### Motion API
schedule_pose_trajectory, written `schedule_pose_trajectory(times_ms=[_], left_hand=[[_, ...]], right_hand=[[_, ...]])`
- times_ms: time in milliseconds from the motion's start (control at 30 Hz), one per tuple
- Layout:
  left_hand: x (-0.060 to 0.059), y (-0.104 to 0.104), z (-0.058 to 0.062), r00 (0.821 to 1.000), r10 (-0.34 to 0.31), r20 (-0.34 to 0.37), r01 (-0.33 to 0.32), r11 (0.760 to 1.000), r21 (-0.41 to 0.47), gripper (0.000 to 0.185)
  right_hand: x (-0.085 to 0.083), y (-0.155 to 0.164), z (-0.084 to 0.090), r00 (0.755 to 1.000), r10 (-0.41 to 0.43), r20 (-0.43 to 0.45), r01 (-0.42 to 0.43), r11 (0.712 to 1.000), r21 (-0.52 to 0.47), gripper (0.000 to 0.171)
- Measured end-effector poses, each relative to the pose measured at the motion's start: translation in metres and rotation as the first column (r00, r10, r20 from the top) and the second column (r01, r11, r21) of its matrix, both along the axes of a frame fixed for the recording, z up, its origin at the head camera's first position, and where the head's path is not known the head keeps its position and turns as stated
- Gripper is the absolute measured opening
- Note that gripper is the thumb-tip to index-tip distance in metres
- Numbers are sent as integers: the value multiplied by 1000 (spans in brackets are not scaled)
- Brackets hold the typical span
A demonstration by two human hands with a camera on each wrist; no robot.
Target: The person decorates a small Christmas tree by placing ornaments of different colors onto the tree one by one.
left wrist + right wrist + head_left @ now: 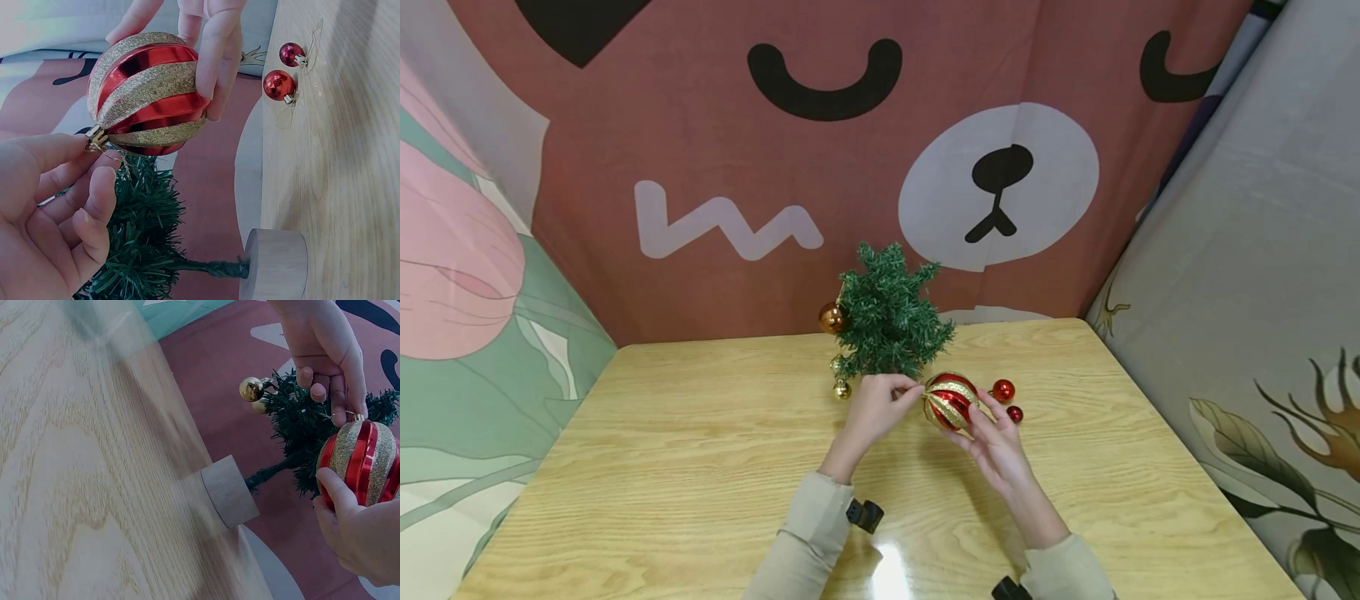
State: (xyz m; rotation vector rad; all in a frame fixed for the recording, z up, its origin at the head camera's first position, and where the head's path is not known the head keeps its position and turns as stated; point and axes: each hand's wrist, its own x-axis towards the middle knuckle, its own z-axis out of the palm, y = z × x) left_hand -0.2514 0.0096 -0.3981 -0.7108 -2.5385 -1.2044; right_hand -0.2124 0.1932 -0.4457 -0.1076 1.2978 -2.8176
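The red-and-gold striped bauble (pixel 951 401) is cupped in the right hand (pixel 1000 450); its gold cap's loop is pinched by the left hand (pixel 877 410), beside the miniature tree (pixel 891 321).

no legible text (anywhere)

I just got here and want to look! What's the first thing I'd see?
A big red-and-gold striped bauble, held in the right hand while the left hand pinches its gold cap. Just behind stands a little green Christmas tree at the far edge of the wooden table.
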Motion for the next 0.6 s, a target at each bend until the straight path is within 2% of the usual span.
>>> schedule_pose_trajectory(times_ms=[133, 300, 467, 600], left_hand=[[-1, 0, 0, 1000, 14, 12, -14, 999, 42, 15], [-2, 0, 1, 999, 34, -1, -34, 995, 96, 13], [-2, 0, 4, 999, 33, 28, -36, 989, 144, 13], [-1, 0, 5, 997, 30, 70, -43, 982, 184, 14]], right_hand=[[-1, 0, -2, 1000, -5, -5, 5, 1000, -3, 19], [-2, -2, -5, 999, 35, -11, -35, 999, -13, 18], [-1, -3, -9, 997, 71, 17, -71, 997, 31, 22], [0, -3, -13, 995, 94, 34, -96, 993, 61, 43]])
